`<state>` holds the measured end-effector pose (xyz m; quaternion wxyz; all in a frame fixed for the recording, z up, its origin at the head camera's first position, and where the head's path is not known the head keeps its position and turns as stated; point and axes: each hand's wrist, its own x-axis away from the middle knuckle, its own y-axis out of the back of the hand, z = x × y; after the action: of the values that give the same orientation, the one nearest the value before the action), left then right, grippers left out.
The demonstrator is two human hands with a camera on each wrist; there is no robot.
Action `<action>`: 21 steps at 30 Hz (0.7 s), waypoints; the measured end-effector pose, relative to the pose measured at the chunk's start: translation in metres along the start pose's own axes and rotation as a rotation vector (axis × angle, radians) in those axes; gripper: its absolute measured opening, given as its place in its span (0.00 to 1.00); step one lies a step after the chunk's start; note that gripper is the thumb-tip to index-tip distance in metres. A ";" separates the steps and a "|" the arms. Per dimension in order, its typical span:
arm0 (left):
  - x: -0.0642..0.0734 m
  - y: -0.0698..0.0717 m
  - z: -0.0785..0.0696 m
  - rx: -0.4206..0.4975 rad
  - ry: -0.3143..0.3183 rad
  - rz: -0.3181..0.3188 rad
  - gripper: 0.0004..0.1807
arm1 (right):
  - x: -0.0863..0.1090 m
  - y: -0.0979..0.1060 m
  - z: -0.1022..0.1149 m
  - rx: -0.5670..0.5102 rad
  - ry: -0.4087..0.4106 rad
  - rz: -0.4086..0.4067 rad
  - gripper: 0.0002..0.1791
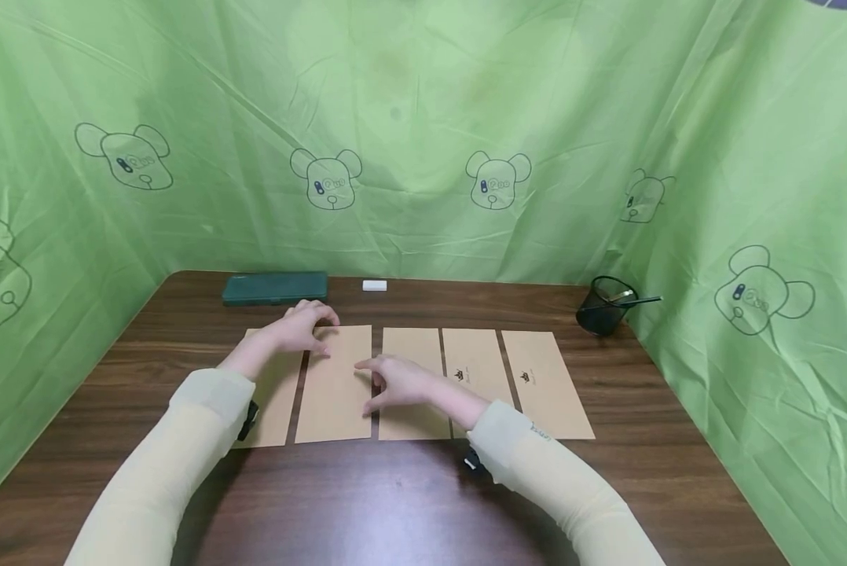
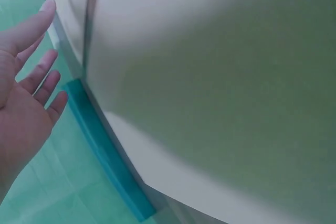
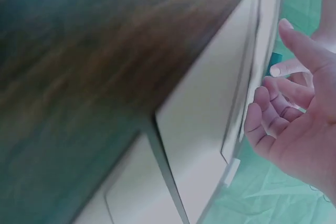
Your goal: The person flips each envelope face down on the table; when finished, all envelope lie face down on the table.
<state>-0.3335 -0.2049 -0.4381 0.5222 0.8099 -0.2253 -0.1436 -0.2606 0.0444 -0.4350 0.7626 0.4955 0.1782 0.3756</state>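
Head view: left hand [image 1: 300,327] and right hand [image 1: 400,380] loosely spread, empty; we judge the rectangular tan paper piece [image 1: 335,405] light, flexible, best edge-pinched.

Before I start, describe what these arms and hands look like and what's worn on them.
Both sleeves are long and cream, ending in paler, whitish cuffs. Small dark lettering marks the right one near its cuff. A small black object shows at each cuff. The left hand and right hand are ungloved.

Papers [image 1: 335,413] are tan, two with black crowns [image 1: 525,376].
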 end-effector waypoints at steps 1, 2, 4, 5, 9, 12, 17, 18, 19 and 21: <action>-0.001 0.001 -0.002 0.008 0.001 -0.005 0.29 | 0.002 0.003 0.000 -0.004 0.005 -0.003 0.43; -0.002 0.001 -0.004 0.015 -0.001 -0.012 0.29 | 0.005 0.006 0.001 -0.010 0.009 -0.006 0.42; -0.004 0.002 -0.008 0.022 -0.012 -0.032 0.28 | 0.011 0.011 0.002 -0.017 0.019 -0.018 0.41; -0.005 0.002 -0.010 0.022 -0.024 -0.045 0.27 | 0.014 0.014 0.002 -0.021 0.023 -0.024 0.41; -0.009 0.002 -0.022 0.021 -0.070 -0.080 0.26 | 0.027 0.021 0.000 -0.049 0.040 -0.048 0.40; -0.010 0.002 -0.032 0.022 -0.085 -0.086 0.26 | 0.038 0.024 -0.004 -0.047 0.057 -0.071 0.40; -0.014 -0.002 -0.046 0.017 -0.096 -0.102 0.29 | 0.056 0.029 -0.016 -0.011 0.109 -0.124 0.41; -0.014 -0.003 -0.048 0.023 -0.099 -0.106 0.29 | 0.059 0.030 -0.019 -0.002 0.116 -0.131 0.42; -0.015 -0.004 -0.051 0.031 -0.102 -0.109 0.30 | 0.063 0.032 -0.022 0.008 0.116 -0.134 0.42; -0.017 -0.006 -0.055 0.047 -0.106 -0.113 0.33 | 0.070 0.033 -0.028 0.035 0.114 -0.140 0.42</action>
<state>-0.3207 -0.1510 -0.4211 0.4816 0.8245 -0.2099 -0.2101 -0.2459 0.1217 -0.4107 0.7671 0.4728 0.2619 0.3457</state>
